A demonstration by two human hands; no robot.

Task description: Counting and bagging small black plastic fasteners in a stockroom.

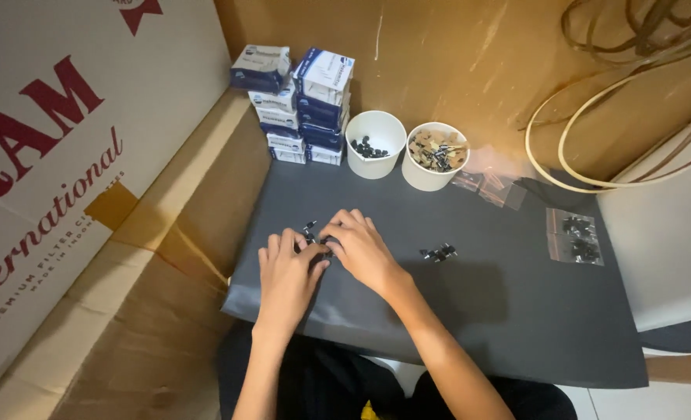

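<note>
We take the dark grey mat (470, 311) as our landmark. Near its left-centre, our left hand (285, 274) and right hand (363, 250) meet, fingers curled inward around a small cluster of black clips (320, 247) lying between them. Both hands touch the cluster, but we cannot tell whether either hand has a firm grip — the fingertips hide the contact. 1 clip (309, 227) shows just above the left hand's fingertips.

To the right of the hands, apart from them, 1 more small group of black clips (438, 252) lies loose on the mat.

At the mat's far edge stand 2 white paper cups side by side: the left cup (375, 145) holds a few black pieces, the right cup (436, 157) holds mixed tan and dark pieces. Left of the cups, a stack of small blue-and-white boxes (303, 105) rests at the mat's far-left corner.

Near the mat's right edge lies a clear plastic bag (576, 236) with dark pieces inside — another clear bag (492, 185) lies right of the cups.
</note>
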